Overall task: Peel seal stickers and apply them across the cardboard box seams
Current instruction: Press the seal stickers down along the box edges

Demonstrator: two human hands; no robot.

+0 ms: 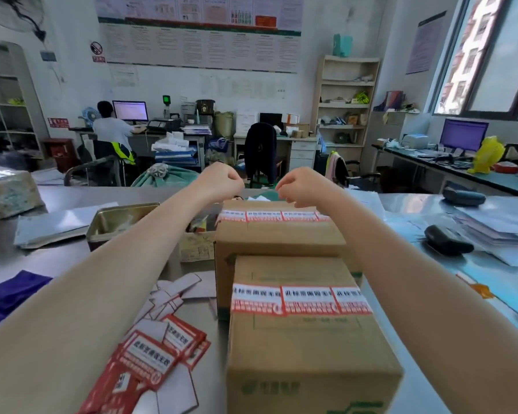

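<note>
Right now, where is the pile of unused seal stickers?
In the head view, the unused seal stickers lie low and left on the table, beside the near cardboard box, among white backing papers under the left forearm.

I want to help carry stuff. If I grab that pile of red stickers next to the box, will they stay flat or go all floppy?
Probably floppy: the red sticker sheets look thin like paper and lie loosely fanned on the table. They would likely slide apart, since they overlap unevenly with nothing binding them. Probably very light too.

Head-worn view, forward and down
</note>
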